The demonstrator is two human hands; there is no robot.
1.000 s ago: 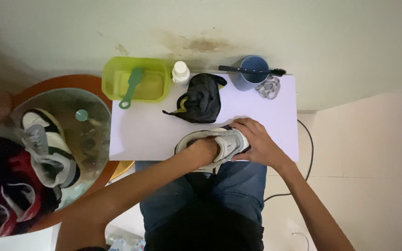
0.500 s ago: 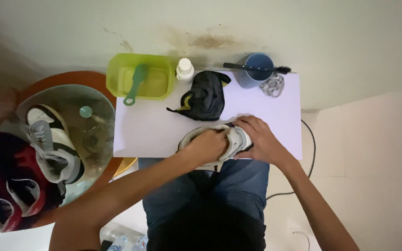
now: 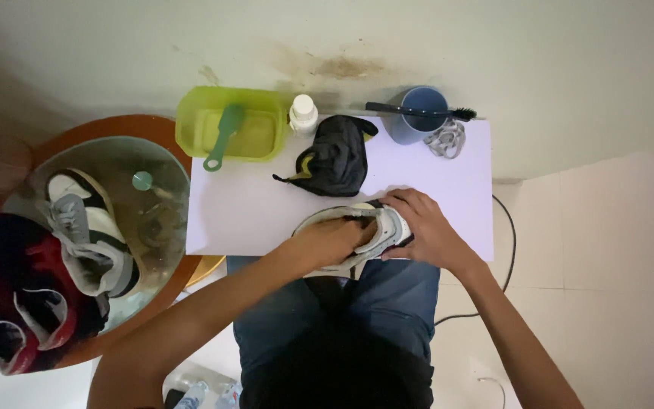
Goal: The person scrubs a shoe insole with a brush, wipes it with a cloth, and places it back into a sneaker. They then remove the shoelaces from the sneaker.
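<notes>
The left hand and the right hand are both grasping a grey and white sneaker, which is lying at the near edge of the white table. A black cloth is lying just beyond it, and a green basin is standing far left.

One head-worn view, seemingly straight down over the white table.

Bare forearms without sleeves, left hand and right hand ungloved, blue jeans, dark top
</notes>
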